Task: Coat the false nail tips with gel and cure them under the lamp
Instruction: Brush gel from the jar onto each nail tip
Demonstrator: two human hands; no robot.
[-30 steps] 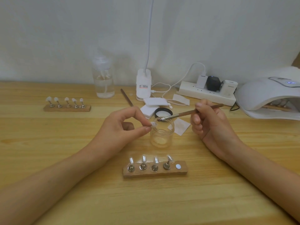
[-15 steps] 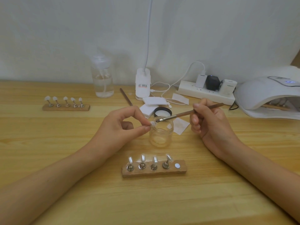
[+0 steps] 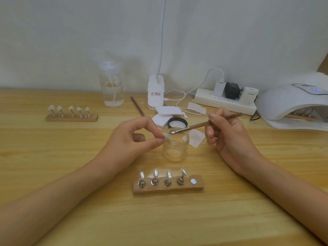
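**Wood table, tip pinched, brush on it**

At the far left I see the far rack (image 3: 71, 117) with five white tips standing on it. My left forearm comes in from the lower left, low over the table (image 3: 53, 157). The left hand (image 3: 131, 142) is lifted, thumb and forefinger curled into a ring and pinching a tip (image 3: 166, 135); the other fingers are tucked under. That tip sits over the near-left rim of the open jar (image 3: 175, 148), which stands between both hands. Nearer me, the near rack (image 3: 167, 188) holds four stands and one bare disc at its right end. The brush (image 3: 205, 123) slants down to the left, its bristle end touching the pinched tip. My right hand (image 3: 229, 137) grips the handle like a pen, fingers curled, forearm running off the lower right. At the far right sits the lamp (image 3: 291, 102).
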